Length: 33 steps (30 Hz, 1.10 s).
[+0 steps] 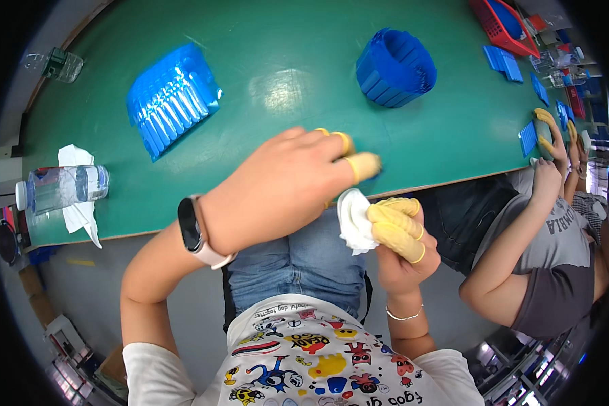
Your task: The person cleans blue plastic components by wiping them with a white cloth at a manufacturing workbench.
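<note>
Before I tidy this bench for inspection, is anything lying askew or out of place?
A clear water bottle lies on its side on crumpled white tissue at the green table's left edge, and another bottle lies tipped at the far left corner. No spill shows. The blue tray stack sits skewed.

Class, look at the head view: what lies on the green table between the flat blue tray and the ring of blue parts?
Nothing: in the head view the stretch of green table between the flat blue tray and the ring of blue parts is bare, showing only glare.
</note>
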{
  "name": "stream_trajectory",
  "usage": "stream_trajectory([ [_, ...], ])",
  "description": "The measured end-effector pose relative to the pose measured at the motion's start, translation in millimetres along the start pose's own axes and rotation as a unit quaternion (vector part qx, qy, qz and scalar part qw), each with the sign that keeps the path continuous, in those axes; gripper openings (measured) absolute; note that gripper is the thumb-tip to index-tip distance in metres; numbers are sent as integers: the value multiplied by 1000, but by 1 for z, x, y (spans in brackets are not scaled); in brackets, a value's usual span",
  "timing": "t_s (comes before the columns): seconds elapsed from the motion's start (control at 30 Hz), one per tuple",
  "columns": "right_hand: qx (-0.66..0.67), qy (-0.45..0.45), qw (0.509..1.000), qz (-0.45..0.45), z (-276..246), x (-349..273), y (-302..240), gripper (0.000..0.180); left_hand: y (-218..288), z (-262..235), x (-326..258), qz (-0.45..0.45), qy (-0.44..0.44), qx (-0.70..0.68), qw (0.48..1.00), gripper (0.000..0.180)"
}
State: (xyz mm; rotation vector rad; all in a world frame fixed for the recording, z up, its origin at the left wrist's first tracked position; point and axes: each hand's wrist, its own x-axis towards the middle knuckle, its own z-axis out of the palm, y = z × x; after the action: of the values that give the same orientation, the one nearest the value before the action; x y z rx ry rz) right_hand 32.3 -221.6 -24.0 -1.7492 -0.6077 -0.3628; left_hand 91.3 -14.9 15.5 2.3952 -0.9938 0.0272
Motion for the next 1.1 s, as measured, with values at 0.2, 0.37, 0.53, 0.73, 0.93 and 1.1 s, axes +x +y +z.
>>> stream_trajectory([
  [0.2, -19, 18, 999, 32, 5, 10, 2, 30, -15, 9, 53, 59, -83, 58, 993, 32],
  [0.37, -17, 41, 998, 43, 5, 23, 15, 27, -25, 3, 66, 51, -32, 89, 994, 39],
  [0.53, 4, 38, 999, 28, 9, 44, 25, 27, -36, -7, 63, 74, 89, 106, 988, 34],
  [0.73, 13, 44, 999, 0, 6, 57, 27, 28, -46, -2, 63, 81, 124, 83, 986, 27],
  [0.93, 3, 63, 997, 33, 12, 54, 37, 27, -53, 1, 62, 61, 205, 111, 970, 33],
  [1.1, 16, 92, 993, 72, 13, 51, 33, 25, -45, -15, 51, 27, 222, 69, 972, 45],
])
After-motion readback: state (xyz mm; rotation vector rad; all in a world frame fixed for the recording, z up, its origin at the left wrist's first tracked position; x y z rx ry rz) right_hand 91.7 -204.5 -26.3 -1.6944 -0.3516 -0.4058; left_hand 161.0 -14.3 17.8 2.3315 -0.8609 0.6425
